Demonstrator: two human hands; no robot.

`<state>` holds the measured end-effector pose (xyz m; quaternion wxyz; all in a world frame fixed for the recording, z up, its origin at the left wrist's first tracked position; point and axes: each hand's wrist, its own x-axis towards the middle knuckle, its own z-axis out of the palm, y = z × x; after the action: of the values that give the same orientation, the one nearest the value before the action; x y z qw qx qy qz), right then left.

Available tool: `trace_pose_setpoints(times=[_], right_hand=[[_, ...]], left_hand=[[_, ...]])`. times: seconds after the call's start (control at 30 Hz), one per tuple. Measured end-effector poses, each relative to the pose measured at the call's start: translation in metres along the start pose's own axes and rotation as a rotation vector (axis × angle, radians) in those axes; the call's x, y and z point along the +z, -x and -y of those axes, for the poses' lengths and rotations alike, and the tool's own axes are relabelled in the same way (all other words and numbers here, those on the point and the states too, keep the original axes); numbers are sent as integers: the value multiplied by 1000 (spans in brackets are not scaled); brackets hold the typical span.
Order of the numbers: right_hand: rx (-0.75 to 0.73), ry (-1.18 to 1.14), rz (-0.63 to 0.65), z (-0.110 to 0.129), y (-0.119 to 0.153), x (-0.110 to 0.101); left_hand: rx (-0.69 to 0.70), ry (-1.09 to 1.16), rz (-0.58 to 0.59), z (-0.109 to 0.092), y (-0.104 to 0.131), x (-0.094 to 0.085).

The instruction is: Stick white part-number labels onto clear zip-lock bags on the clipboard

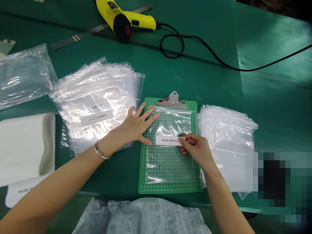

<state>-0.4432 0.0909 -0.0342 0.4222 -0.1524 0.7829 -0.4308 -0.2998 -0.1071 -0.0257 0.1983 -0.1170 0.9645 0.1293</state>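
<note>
A clear zip-lock bag point(168, 165) lies flat on a green gridded clipboard point(170, 188), its top edge just below the metal clip point(173, 100). Between the thumb and fingers of my right hand point(196, 148) is the right end of a white printed label point(167, 140), which is over the middle of the bag. The label reads "PN:CBL-00578-01-A", its last characters partly under my thumb. I cannot tell whether it is stuck down. My left hand point(138, 125) is spread over the clipboard's left edge, fingertips at the bag's upper left.
Labelled bags point(97, 97) are fanned out at left; another bag stack point(229, 139) is at right. A folded white label strip point(21, 146) and a clear plastic bag point(24, 76) lie far left. Behind are a yellow heat gun point(143, 21), its black cord point(214, 58) and a metal ruler point(87, 34).
</note>
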Motion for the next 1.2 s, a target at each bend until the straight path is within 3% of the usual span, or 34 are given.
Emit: trace_pose_setpoints(times=[0.43,0.57,0.63,0.7,0.77,0.87,1.2], right_hand=[[-123,232,-68,1,3,8],[-164,307,-104,4,5,10],[-179,349,-115,6,5,11],[-190,393,-124,8,6,12],[-196,435,-131,10,6,13],[-199,493,-132,16,8,12],[-195,648,-33,44,21,-1]], left_hand=[[-7,-23,-34,1,0,0],[-40,-75,-159,-16,12,-3],[-14,-100,-293,-32,20,5],[122,-108,-397,-47,27,21],[264,-120,-435,-59,30,40],[283,-157,-463,-64,30,61],[293,-308,-547,-61,26,64]])
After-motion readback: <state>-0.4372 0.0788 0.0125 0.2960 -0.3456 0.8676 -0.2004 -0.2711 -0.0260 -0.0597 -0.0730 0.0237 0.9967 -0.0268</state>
